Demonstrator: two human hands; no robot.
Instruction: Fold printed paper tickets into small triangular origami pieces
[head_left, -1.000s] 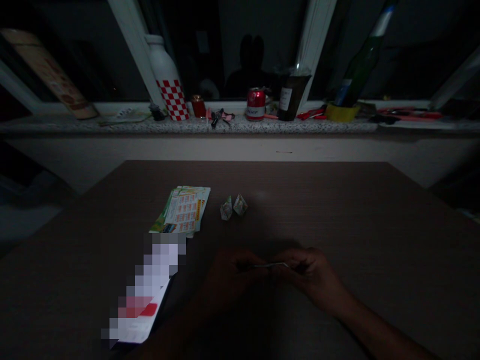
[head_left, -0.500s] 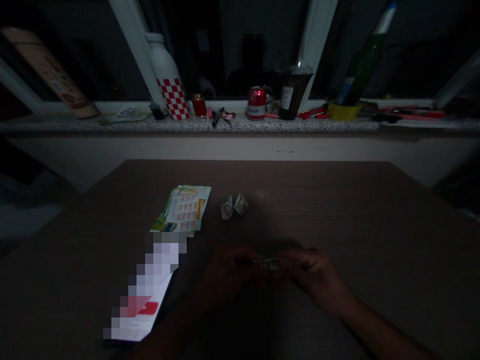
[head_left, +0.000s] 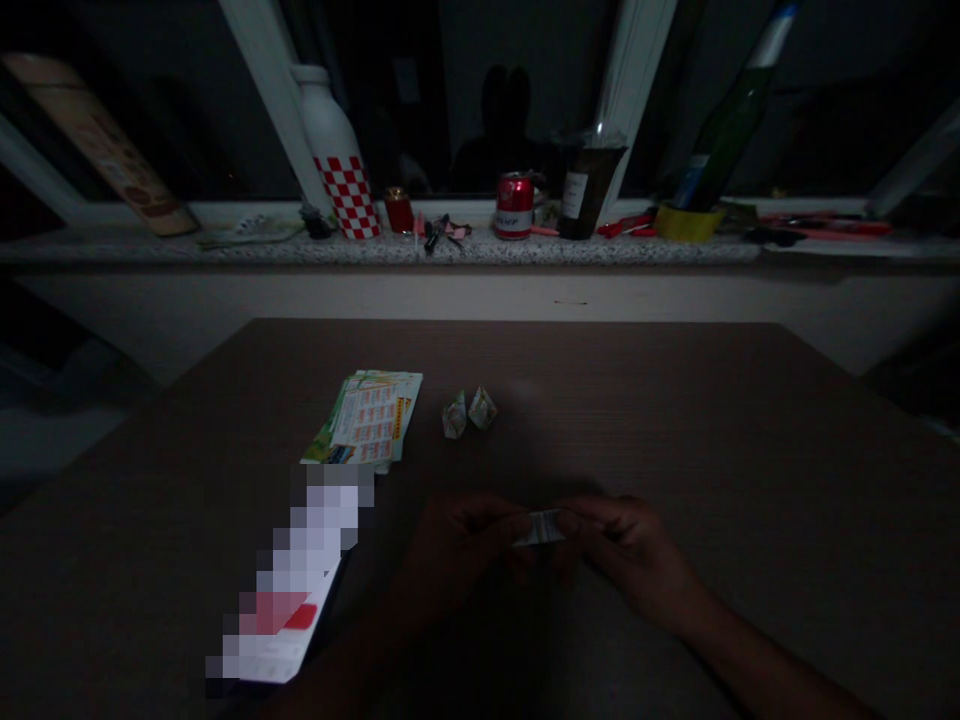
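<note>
We have before us a broad, dark wood-grained surface [head_left: 750, 450] in dim light, and beyond its far edge runs a speckled windowsill [head_left: 262, 256]. On the sill, a green bottle [head_left: 724, 135] leans at the right and a white bottle with red checks [head_left: 341, 165] stands at the left.

Our left hand [head_left: 465, 540] and right hand [head_left: 626, 545] are near the middle of the surface, a little apart, each pinching one end of the same small piece. The left is so shadowed that we cannot tell exactly how all its fingers lie.

At the near left lies a lit phone [head_left: 279, 655], partly blurred out, with a stack of printed sheets [head_left: 367, 425] just beyond it. To the right of the stack, two folded paper pieces, a left one [head_left: 454, 416] and a right one [head_left: 482, 408], rest side by side.

Smallest is the strip of paper [head_left: 544, 527] between our fingertips, its pale, striped middle showing. We judge it very light, soft across its width, somewhat stiffer along any crease, and easy to crumple or tear. It is best held by its two ends, thumb against forefinger, with gentle pressure.
</note>
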